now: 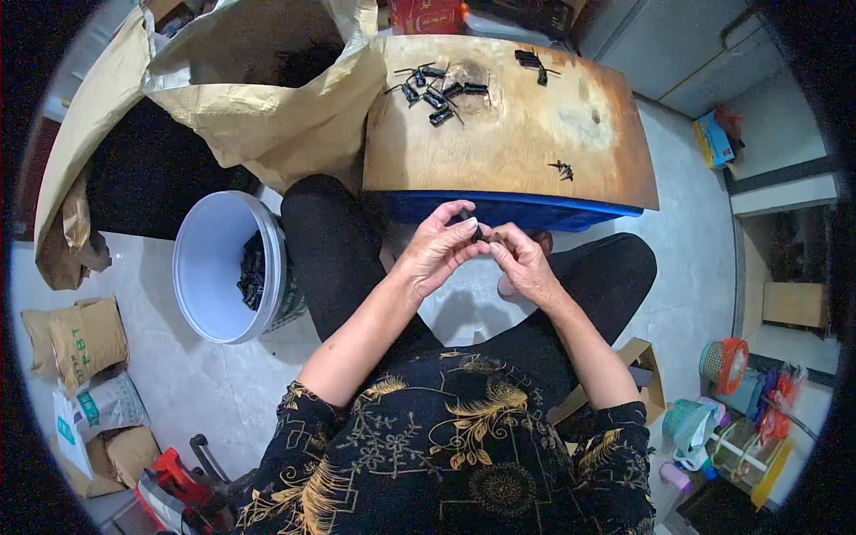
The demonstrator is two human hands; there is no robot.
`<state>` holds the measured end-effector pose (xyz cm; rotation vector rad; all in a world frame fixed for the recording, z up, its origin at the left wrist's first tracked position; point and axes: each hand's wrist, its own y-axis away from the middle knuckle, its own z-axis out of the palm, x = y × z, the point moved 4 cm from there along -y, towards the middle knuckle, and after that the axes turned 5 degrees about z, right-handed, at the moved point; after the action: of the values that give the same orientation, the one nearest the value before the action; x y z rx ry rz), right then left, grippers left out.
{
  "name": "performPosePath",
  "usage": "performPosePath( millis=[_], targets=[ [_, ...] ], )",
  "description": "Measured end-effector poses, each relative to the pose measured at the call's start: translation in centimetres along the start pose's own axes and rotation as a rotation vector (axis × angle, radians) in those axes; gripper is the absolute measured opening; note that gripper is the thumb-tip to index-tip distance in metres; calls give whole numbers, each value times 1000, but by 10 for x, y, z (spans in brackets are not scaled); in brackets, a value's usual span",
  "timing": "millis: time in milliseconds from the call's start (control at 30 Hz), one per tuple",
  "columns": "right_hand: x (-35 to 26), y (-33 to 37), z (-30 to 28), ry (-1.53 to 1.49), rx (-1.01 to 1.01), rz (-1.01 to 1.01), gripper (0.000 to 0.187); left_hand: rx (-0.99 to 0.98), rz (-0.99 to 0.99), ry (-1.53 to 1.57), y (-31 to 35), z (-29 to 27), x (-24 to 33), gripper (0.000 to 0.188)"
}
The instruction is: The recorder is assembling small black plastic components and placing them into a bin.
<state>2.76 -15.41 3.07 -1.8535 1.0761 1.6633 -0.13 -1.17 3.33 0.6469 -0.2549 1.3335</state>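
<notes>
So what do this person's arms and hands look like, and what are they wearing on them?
The left hand and right hand are bare, without gloves; wrists and forearms are uncovered too. The left sleeve and right sleeve are black with gold feather-like patterns, ending near the elbows.

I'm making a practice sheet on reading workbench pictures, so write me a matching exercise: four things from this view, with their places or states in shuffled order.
Things
1. Small black piece
2. White bucket
3. Blue container
4. Large brown sack

Places and states
A. Underneath the wooden board
B. Mouth open, beside the board's left edge
C. Held in the left hand, close to the right hand
D. On the floor, with dark pieces inside

Right pairs: 1-C, 2-D, 3-A, 4-B
</notes>
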Motion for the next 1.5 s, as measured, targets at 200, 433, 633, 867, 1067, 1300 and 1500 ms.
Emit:
performPosePath(
  millis=[200,433,633,867,1067,1300,1500],
  targets=[
    [-5,-5,-2,7,93,47,24,116,86,-404,-2,-11,-7,32],
    [3,-14,7,145,33,76,23,110,174,-806,-9,-22,-20,25],
    [13,-18,8,188,0,99,22,112,137,-1104,-11,-20,-19,28],
    [42,-23,15,183,10,75,19,112,278,-1291,-15,-31,-28,26],
    [33,-31,20,282,90,52,17,202,287,-1286,-15,-33,-25,27],
    [32,-40,6,66,200,85,23,272,143,-352,-28,-41,-13,25],
    [28,-31,4,-408,68,241,13,149,39,-94,-20,-35,-17,31]
  ],
)
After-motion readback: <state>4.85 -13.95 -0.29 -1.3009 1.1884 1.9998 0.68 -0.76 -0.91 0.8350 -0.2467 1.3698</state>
